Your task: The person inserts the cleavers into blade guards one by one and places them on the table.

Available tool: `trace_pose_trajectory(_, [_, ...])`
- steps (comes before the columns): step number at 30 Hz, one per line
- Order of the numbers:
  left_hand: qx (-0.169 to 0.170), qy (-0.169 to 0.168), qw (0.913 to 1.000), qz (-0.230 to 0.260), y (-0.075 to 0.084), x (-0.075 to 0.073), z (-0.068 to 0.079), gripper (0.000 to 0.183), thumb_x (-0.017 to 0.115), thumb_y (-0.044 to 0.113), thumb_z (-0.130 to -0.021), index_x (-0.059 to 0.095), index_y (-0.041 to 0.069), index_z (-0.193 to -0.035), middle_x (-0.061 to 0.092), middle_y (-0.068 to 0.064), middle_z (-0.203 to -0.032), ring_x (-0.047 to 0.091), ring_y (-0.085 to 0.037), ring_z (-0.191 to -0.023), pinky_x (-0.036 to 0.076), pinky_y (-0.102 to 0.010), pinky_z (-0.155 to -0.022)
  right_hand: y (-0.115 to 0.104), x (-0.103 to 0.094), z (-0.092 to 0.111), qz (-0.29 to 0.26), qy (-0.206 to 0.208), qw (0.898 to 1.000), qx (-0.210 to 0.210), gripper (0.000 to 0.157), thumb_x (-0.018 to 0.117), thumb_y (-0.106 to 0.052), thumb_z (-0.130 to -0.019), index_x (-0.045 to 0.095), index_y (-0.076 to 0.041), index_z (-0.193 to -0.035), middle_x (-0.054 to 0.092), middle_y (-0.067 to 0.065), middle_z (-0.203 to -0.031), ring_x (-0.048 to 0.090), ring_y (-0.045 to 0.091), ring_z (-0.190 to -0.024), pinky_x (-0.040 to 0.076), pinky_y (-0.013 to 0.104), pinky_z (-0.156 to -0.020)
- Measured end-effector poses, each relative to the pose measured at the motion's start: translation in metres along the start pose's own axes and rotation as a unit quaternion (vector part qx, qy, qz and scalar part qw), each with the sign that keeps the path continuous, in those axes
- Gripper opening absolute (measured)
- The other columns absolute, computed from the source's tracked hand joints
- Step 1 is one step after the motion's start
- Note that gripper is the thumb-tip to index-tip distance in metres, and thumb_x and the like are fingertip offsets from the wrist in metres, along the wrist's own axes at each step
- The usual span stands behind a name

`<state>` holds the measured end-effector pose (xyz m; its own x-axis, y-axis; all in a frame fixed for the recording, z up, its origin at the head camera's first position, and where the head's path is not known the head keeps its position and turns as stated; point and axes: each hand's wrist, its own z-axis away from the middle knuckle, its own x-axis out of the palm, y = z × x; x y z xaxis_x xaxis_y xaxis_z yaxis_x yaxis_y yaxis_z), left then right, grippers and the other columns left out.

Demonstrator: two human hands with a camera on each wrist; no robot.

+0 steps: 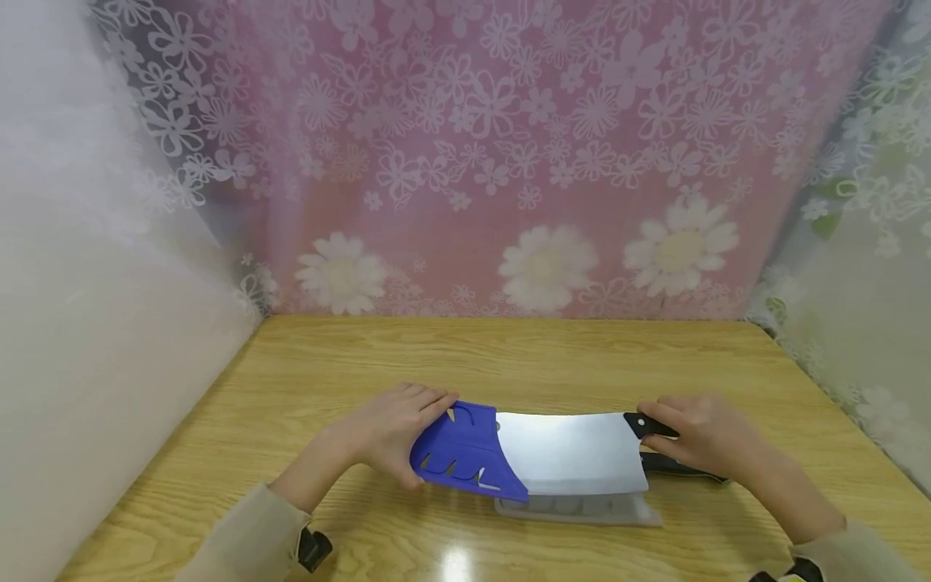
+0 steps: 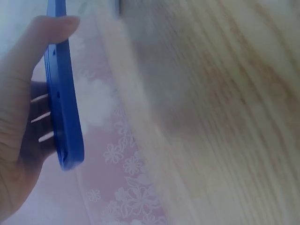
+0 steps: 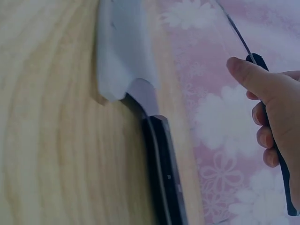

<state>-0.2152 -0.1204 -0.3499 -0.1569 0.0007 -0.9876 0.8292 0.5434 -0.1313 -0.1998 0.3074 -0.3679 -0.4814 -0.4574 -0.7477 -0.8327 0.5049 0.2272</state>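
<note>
My left hand (image 1: 396, 428) grips a blue knife sheath (image 1: 465, 449) by its left end, thumb on one face and fingers on the other, as the left wrist view shows. A cleaver (image 1: 570, 453) has the far end of its wide steel blade at the sheath's mouth; how far it reaches inside is hidden. The cleaver's black handle (image 3: 276, 154) is in the grip of my right hand (image 1: 709, 432). Both are held above the table. Below them lies a second knife with a black handle (image 3: 161, 164), its blade in a whitish sheath (image 3: 124, 47), partly hidden in the head view.
The wood-grain table (image 1: 349, 356) runs back to a pink flowered curtain (image 1: 465, 162). A pale sheet (image 1: 109, 283) stands along the left side, and a flowered translucent one (image 1: 858, 323) along the right.
</note>
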Motion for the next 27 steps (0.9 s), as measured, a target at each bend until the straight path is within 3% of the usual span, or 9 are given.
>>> trace_pose_trajectory(5, [-0.015,0.072,0.9948,-0.070,0.011,0.010,0.003,0.112,0.064,0.074,-0.058,0.035,0.004,-0.141,0.046,-0.012,-0.128,0.044,-0.029,-0.116,0.033,-0.048,-0.099,-0.007,0.007,0.005,-0.006,0.009,1.000,0.014,0.047,0.044,-0.049,-0.093,0.063,-0.006,-0.090,0.057,-0.004,-0.070,0.048,0.001,-0.050,0.035,0.013,-0.041])
trace_pose_trajectory(8, [-0.022,0.106,0.9912,-0.076,0.013,0.017,0.006,0.117,0.059,0.081,-0.056,0.034,0.005,-0.142,0.046,-0.013,-0.126,0.043,-0.030,-0.114,0.030,-0.054,-0.098,-0.012,0.007,0.003,-0.003,0.006,1.000,0.017,0.048,0.042,-0.049,-0.093,0.063,-0.005,-0.090,0.058,-0.003,-0.071,0.050,0.001,-0.051,0.036,0.013,-0.041])
trace_pose_trajectory(13, [-0.036,0.118,0.9910,-0.052,0.009,0.021,0.012,0.120,0.058,0.084,-0.053,0.034,0.009,-0.143,0.045,-0.010,-0.125,0.043,-0.028,-0.114,0.029,-0.059,-0.094,-0.024,0.002,-0.006,0.010,-0.007,1.000,0.012,0.049,0.039,-0.049,-0.094,0.061,-0.005,-0.091,0.056,-0.003,-0.071,0.048,0.001,-0.052,0.037,0.013,-0.041])
trace_pose_trajectory(20, [-0.014,0.139,0.9900,-0.019,0.004,0.021,0.020,0.113,0.066,0.078,-0.051,0.041,0.010,-0.138,0.048,-0.007,-0.122,0.045,-0.025,-0.110,0.032,-0.055,-0.088,-0.046,-0.006,-0.013,0.027,-0.029,0.998,0.038,0.049,0.037,-0.050,-0.094,0.061,-0.006,-0.093,0.056,-0.005,-0.071,0.045,-0.001,-0.052,0.034,0.011,-0.041])
trace_pose_trajectory(23, [-0.007,0.134,0.9909,-0.015,0.004,0.020,0.024,0.110,0.067,0.076,-0.051,0.043,0.010,-0.136,0.048,-0.005,-0.122,0.045,-0.024,-0.109,0.033,-0.053,-0.087,-0.054,-0.007,-0.015,0.021,-0.034,0.998,0.047,0.048,0.037,-0.050,-0.094,0.060,-0.007,-0.093,0.052,-0.007,-0.069,0.034,-0.006,-0.050,0.028,0.009,-0.040])
trace_pose_trajectory(27, [-0.002,0.115,0.9934,-0.004,0.005,0.020,0.029,0.109,0.065,0.077,-0.053,0.043,0.010,-0.136,0.047,-0.004,-0.123,0.044,-0.023,-0.110,0.033,-0.051,-0.087,-0.063,-0.007,-0.015,0.018,-0.048,0.997,0.057,0.046,0.037,-0.050,-0.094,0.058,-0.009,-0.093,0.051,-0.008,-0.070,0.032,-0.007,-0.050,0.028,0.008,-0.040])
